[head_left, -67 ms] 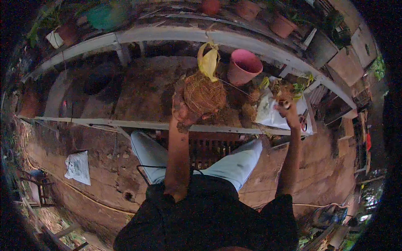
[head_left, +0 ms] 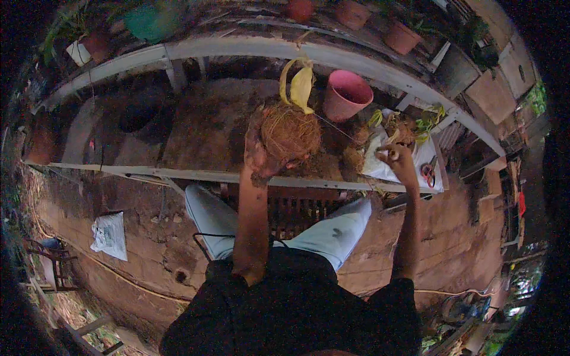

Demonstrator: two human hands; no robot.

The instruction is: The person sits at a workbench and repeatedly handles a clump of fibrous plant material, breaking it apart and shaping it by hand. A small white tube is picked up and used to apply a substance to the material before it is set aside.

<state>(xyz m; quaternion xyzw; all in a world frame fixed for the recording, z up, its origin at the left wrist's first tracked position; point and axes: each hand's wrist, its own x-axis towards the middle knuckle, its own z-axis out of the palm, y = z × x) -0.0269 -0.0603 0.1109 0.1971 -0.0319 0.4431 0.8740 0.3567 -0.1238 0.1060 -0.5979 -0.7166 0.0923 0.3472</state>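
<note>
Head view looks down on a person in a black top and pale trousers standing at a soil-strewn tabletop (head_left: 202, 127) under a grey rail. The left hand (head_left: 259, 155) is smeared with dirt and cups a round ball of brown coconut fibre (head_left: 291, 133) from its left side, fingers wrapped against it, so the ball sits raised just above the tabletop's near edge, about the middle of the scene. A yellow leaf (head_left: 301, 88) rises from the top of the ball, curling toward the far side. The right hand (head_left: 399, 160) is clenched around a small brownish piece (head_left: 393, 155) pinched at its fingertips; what the piece is cannot be told. That hand hangs over a white sheet (head_left: 424, 155) lying at the right end of the tabletop, where loose fibre and green plant scraps (head_left: 401, 126) are heaped. Red-handled scissors (head_left: 428, 171) lie on the sheet just right of the hand. A pink pot (head_left: 347, 95) stands empty just beyond the ball, to its right. On the ground at the left lies a white bag (head_left: 110, 235).
</note>
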